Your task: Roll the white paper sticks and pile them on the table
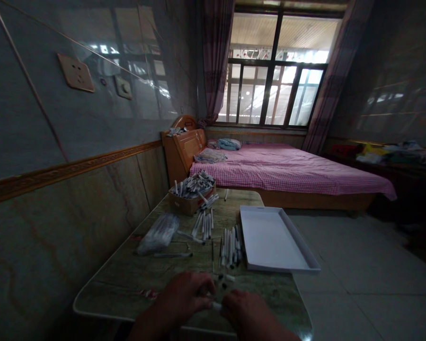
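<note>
Near the table's front edge, my left hand (188,293) is bent with thumb and fingers curled close together; what lies between them is too dark to make out. Just to its right, my right hand (246,308) is closed on a small white piece (217,307) that sticks out towards the left hand. Small dark caps (224,285) and a short white piece (230,278) lie just beyond the hands. Further off, a row of white pens (230,246) rests beside two thin dark rods.
An open white tray (273,237) overhangs the table's right side. A cardboard box (186,204) heaped with pens stands at the back left, with loose pens (203,225) before it. A clear plastic bag (159,232) lies left. Beyond is a bed (270,166).
</note>
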Demonstrator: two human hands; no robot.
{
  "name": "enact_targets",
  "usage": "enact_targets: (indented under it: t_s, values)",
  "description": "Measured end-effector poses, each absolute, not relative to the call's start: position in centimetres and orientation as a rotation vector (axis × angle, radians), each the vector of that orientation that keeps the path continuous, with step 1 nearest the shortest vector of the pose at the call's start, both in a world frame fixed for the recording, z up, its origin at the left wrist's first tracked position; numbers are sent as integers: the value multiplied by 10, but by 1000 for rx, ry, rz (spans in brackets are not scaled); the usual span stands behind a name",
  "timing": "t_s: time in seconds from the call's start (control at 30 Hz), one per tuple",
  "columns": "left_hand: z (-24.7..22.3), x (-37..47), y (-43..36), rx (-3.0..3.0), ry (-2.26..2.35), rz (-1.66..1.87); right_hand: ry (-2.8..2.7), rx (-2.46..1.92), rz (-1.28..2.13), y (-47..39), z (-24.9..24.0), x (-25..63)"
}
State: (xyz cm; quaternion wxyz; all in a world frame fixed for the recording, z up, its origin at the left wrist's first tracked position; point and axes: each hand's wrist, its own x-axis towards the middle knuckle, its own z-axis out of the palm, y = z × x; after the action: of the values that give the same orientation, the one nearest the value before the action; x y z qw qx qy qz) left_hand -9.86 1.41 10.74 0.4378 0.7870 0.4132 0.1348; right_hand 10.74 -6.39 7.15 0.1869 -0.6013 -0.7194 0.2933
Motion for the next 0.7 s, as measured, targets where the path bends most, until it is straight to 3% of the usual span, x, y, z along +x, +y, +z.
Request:
enact_targets:
  t_s: [0.2,0.37,0.7]
  values:
    - [89,-97,15,1016,887,1104,-1122,-1250,1562,-57,45,81]
    - [61,-67,-4,571,734,1101,-686,-984,1924,-50,40,49]
    - [71,-70,-2,367,696,1110,-491,-662,2193,-42,55,22]
